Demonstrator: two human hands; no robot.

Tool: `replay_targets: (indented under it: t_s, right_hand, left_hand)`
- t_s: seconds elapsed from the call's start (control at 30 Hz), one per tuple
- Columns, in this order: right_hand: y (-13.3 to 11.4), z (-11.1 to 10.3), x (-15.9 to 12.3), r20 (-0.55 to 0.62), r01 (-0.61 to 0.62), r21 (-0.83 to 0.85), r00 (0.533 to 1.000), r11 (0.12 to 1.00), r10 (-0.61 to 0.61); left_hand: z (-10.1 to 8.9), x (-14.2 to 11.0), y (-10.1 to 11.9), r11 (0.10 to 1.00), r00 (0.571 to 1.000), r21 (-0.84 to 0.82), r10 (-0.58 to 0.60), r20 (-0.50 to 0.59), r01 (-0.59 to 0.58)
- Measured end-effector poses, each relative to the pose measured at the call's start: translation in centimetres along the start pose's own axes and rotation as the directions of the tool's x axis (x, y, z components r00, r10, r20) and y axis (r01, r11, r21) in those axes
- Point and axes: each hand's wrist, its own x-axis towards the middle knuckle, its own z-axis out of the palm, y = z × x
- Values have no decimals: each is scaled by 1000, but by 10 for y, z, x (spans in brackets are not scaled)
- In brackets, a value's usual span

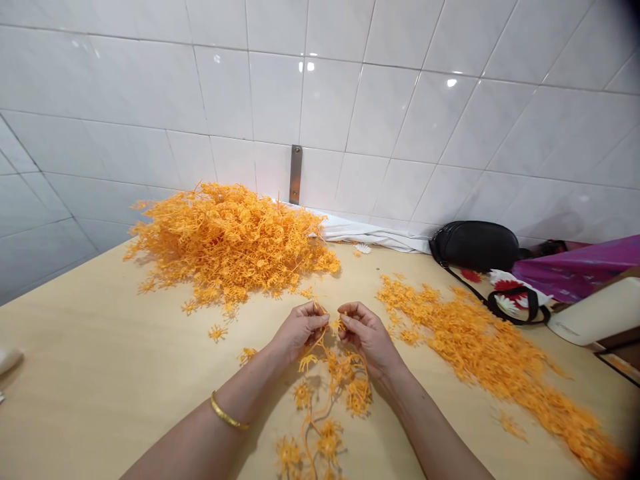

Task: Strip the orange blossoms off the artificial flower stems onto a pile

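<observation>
Between my hands hangs an orange plastic flower sprig [330, 393], its thin branching stem trailing toward me with several spiky blossoms. My left hand [304, 327] pinches the upper stem between thumb and fingers. Close beside it, my right hand [367, 337] has thumb and forefinger closed on a small spiky orange flower [337, 325] at the sprig's end. Whether that flower is still joined to the stem I cannot tell. Beyond my left hand stands a big tangled heap of orange sprigs [230, 240]. To the right of my right hand lies a long spread of loose orange flower pieces [480, 347].
A black bag [473, 245] with a strap sits by the tiled wall at the right. Near it are red and white flowers [510, 293], a purple cloth [585, 267] and a cream bottle [600, 313]. A white cloth [370, 233] runs along the table's back edge.
</observation>
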Motion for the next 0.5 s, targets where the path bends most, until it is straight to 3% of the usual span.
replay_targets:
  t_s: [0.23, 0.37, 0.5]
  right_hand:
    - [5, 3, -3, 106, -19, -201, 994, 979, 41]
    - [10, -8, 5, -18, 15, -277, 1000, 961, -21]
    - [14, -14, 14, -161, 105, -375, 971, 921, -176]
  left_hand:
    - [3, -1, -2, 999, 998, 7, 45, -45, -45]
    - [2, -2, -6, 998, 999, 56, 31, 7, -31]
    - [10, 0, -11, 995, 996, 95, 19, 89, -27]
